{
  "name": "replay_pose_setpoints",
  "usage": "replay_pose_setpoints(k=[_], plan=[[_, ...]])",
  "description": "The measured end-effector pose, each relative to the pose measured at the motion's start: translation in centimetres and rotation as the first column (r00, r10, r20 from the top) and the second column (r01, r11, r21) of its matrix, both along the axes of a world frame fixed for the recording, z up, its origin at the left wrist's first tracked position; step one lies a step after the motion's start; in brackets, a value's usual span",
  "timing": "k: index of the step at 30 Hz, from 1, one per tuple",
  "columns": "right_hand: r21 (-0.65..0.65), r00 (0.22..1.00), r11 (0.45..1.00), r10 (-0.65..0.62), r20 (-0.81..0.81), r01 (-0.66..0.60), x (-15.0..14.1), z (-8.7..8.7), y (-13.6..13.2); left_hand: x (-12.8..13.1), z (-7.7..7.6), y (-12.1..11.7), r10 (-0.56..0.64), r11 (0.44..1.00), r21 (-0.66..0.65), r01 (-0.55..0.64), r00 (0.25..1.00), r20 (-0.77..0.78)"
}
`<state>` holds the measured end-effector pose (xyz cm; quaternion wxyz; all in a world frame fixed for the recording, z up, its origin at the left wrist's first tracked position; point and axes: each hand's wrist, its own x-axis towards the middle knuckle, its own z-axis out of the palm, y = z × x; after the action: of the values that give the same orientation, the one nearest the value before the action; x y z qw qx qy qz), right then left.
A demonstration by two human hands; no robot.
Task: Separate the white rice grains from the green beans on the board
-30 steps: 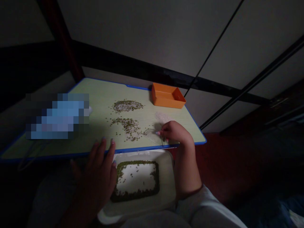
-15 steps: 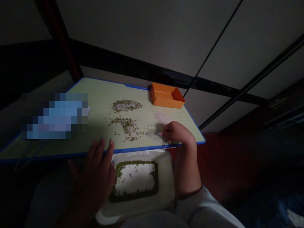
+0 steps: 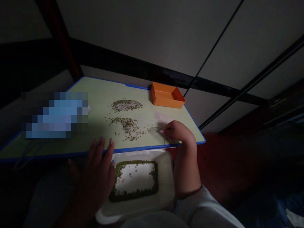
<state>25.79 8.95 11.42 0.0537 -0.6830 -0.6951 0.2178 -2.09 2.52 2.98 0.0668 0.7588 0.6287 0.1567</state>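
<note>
My right hand pinches a clear, half-round plastic protractor low over the table near its front edge. Left of it lies a loose pile of small green beans mixed with rice-like white grains; a second mixed pile sits behind. A patch of pale grains lies just beyond my right hand. My left hand is open with fingers spread, at the table's front edge and beside a white tub. Green beans line the edges of the tub's floor.
An orange open box stands at the back right of the blue-edged table. On the left side lies a blurred-out blue object, with a thin cord-like loop below it. A cabinet wall rises behind.
My right hand and the protractor have shifted very slightly to the right, away from the nearer pile. My left hand stays in place.
</note>
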Motion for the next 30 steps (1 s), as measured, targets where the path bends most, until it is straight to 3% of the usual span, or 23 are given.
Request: replay_pose_setpoints(k=[12,24,30], plan=[[0.003,0.999,0.999,-0.049,-0.007,0.049,0.16,-0.2,0.35,-0.11,-0.05,0.01,0.0,1.0,0.003,0.0,1.0,0.017],[0.095,0.996,0.992,0.081,-0.034,-0.077,-0.36,-0.33,0.48,0.06,0.48,-0.13,-0.006,1.0,-0.002,0.006,1.0,0.013],[0.11,0.988,0.991,0.085,-0.131,-0.071,0.07,-0.27,0.09,0.04,0.43,-0.14,0.0,1.0,0.001,0.0,1.0,0.003]])
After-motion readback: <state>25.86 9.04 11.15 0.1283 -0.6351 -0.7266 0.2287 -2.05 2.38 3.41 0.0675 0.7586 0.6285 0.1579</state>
